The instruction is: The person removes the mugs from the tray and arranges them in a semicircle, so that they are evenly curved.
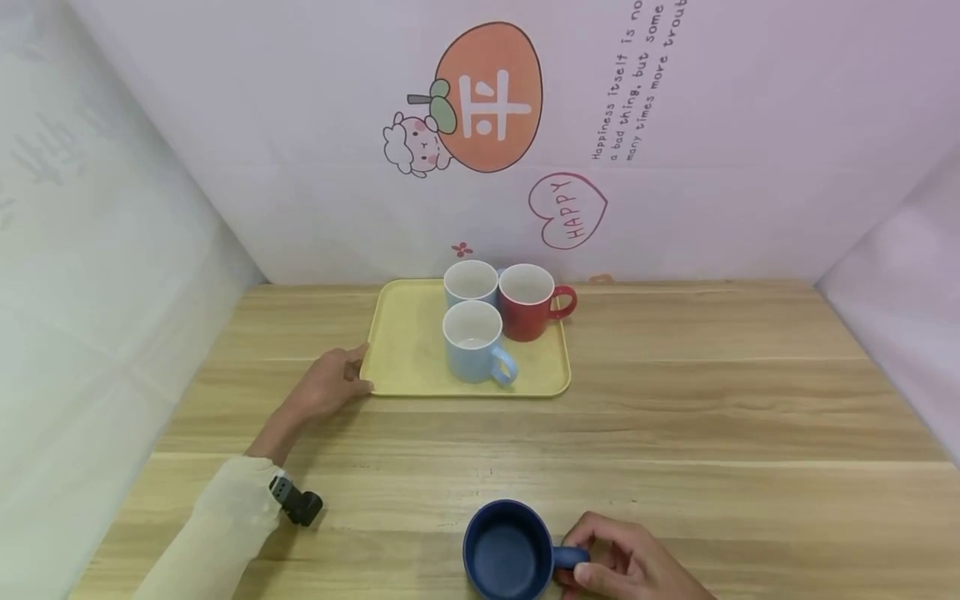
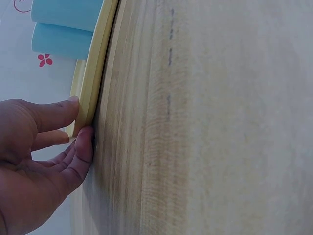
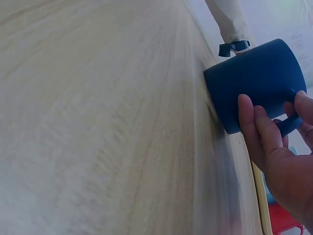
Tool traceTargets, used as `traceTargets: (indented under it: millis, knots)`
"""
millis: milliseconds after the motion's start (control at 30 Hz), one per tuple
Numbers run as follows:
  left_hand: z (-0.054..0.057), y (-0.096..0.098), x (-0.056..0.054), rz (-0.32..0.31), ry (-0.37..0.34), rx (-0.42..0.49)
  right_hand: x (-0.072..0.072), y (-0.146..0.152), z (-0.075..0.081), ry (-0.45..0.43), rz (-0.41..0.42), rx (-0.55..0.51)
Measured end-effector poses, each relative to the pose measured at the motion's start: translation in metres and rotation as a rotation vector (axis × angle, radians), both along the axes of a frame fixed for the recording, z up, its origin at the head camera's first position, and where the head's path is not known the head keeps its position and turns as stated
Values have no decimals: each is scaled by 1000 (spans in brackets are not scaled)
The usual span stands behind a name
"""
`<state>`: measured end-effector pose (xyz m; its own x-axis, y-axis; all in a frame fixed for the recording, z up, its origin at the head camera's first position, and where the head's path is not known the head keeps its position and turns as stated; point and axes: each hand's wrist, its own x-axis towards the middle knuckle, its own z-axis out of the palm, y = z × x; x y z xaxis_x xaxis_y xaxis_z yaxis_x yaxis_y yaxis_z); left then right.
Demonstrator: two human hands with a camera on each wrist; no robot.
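At the centre, the tray (image 1: 408,343) is showing plain pale yellow. On it, the rear mug (image 1: 471,282) and the front mug (image 1: 470,362) are flashing light blue with white insides, while at the tray's two o'clock the third mug (image 1: 525,318) is blazing red, white within! Down at six o'clock, the lone mug (image 1: 508,550) is wearing navy inside and out. Streaky tan woodgrain is running across the surface (image 1: 712,400). Up at twelve, the white backdrop (image 1: 315,150) is sporting an orange fruit (image 1: 487,58) with green leaves (image 1: 442,115).

Dark blue mug (image 3: 252,81), its handle (image 3: 292,125) in the right hand (image 3: 287,169)
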<state>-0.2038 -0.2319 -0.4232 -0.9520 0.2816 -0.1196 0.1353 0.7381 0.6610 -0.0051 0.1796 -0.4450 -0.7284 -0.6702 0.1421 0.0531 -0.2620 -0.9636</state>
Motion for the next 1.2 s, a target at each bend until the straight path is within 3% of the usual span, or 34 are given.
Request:
traceTargets:
  millis: [467, 600, 833, 1067, 1200]
  knots:
    - [-2, -2, -4, 0, -1, 3, -4, 0, -3, 42, 79, -17]
    - [-1, -2, -5, -2, -3, 9, -3, 1, -1, -13, 81, -23]
    - [-1, -1, -4, 6, -16, 13, -8, 13, 0, -27, 67, 88]
    - [-2, -1, -3, 7, -16, 7, -19, 21, 6, 159, -21, 237]
    - [-2, -1, -3, 13, -19, 7, -25, 21, 10, 198, -68, 295]
